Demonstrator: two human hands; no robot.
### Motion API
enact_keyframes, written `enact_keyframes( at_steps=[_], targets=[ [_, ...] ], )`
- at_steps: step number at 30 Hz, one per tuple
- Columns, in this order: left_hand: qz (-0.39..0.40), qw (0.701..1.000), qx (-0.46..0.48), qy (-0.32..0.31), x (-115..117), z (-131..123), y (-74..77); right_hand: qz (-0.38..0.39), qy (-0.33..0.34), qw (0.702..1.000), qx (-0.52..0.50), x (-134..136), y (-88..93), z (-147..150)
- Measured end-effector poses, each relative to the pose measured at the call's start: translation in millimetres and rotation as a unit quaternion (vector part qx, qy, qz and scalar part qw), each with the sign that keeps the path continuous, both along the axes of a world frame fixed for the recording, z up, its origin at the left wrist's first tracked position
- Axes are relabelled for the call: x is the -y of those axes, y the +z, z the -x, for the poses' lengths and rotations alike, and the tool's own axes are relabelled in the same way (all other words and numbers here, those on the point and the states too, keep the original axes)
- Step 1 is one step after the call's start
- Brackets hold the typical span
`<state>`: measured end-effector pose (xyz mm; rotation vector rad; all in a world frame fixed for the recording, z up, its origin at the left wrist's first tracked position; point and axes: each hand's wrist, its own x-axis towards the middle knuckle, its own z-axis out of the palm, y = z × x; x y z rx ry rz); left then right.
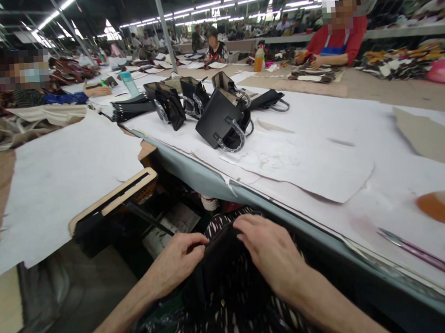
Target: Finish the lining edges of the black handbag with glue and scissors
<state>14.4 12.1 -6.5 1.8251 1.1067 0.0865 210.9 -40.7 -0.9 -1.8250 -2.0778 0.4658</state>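
Observation:
A black handbag (219, 274) lies in the lap, over black-and-white patterned clothing, and its lower part blends into the dark there. My left hand (177, 262) pinches the bag's upper edge between thumb and fingers. On the other side of the same edge, my right hand (270, 246) is closed with its fingers bent over the rim. A plastic-wrapped handle (157, 325) shows below my left forearm. On the white-covered table ahead stands another black handbag (219, 117), its handles wrapped in clear plastic, with several more bags (166, 102) behind it.
A pink-handled tool (420, 252) and a brown-and-beige oval thing (441, 207) lie on the table (319, 150) at right. A wood-edged stand (113, 198) rises at left beside a white sheet (68, 181). Co-workers sit across the table, one in a red top (356, 40).

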Motion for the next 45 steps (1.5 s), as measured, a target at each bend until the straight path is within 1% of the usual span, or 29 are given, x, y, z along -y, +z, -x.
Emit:
enact_keyframes(
  at_steps=[1, 2, 3, 5, 7, 9, 12, 16, 23, 27, 31, 35, 45],
  targets=[
    [0.0, 1.0, 0.002, 0.004, 0.8, 0.5, -0.3, 0.007, 0.005, 1.0, 0.002, -10.2, 1.8, -9.3],
    [0.002, 1.0, 0.006, 0.007, 1.6, 1.3, -0.9, 0.029, 0.037, 0.999, -0.014, -20.8, 1.3, -17.9],
    [0.006, 1.0, 0.01, 0.01, 2.2, 2.3, -1.8, 0.066, 0.078, 0.994, -0.041, -31.1, -1.6, -25.3],
    [0.013, 1.0, 0.02, 0.014, 2.6, 5.0, -4.4, 0.134, 0.128, 0.977, -0.104, -48.3, -11.9, -34.8],
    [0.019, 0.999, 0.03, 0.015, 1.9, 8.5, -7.7, 0.173, 0.136, 0.965, -0.142, -59.0, -23.6, -36.9],
    [0.02, 0.999, 0.036, 0.021, 0.2, 12.2, -10.8, 0.181, 0.125, 0.964, -0.151, -63.9, -32.5, -34.4],
    [0.026, 0.998, 0.038, 0.032, -2.6, 16.5, -14.5, 0.178, 0.116, 0.967, -0.144, -66.4, -38.4, -29.9],
    [0.027, 0.998, 0.046, 0.04, -4.0, 18.7, -16.8, 0.165, 0.119, 0.971, -0.123, -67.5, -39.2, -28.1],
    [0.028, 0.997, 0.051, 0.046, -5.6, 19.2, -20.0, 0.102, 0.119, 0.987, -0.033, -63.1, -38.7, -17.7],
    [0.015, 0.997, 0.054, 0.046, -9.3, 20.1, -16.5, 0.073, 0.133, 0.988, 0.007, -62.3, -39.7, -13.4],
    [0.01, 0.999, 0.044, 0.029, -11.1, 20.3, -10.1, 0.063, 0.145, 0.987, 0.017, -62.8, -41.3, -13.0],
    [0.006, 0.999, 0.008, 0.04, -10.2, 20.1, -10.6, 0.062, 0.148, 0.987, 0.022, -63.2, -42.3, -12.9],
    [0.079, 0.995, 0.028, 0.062, -12.0, 20.9, -14.0, 0.073, 0.149, 0.986, 0.005, -60.8, -39.7, -14.7]
  ],
)
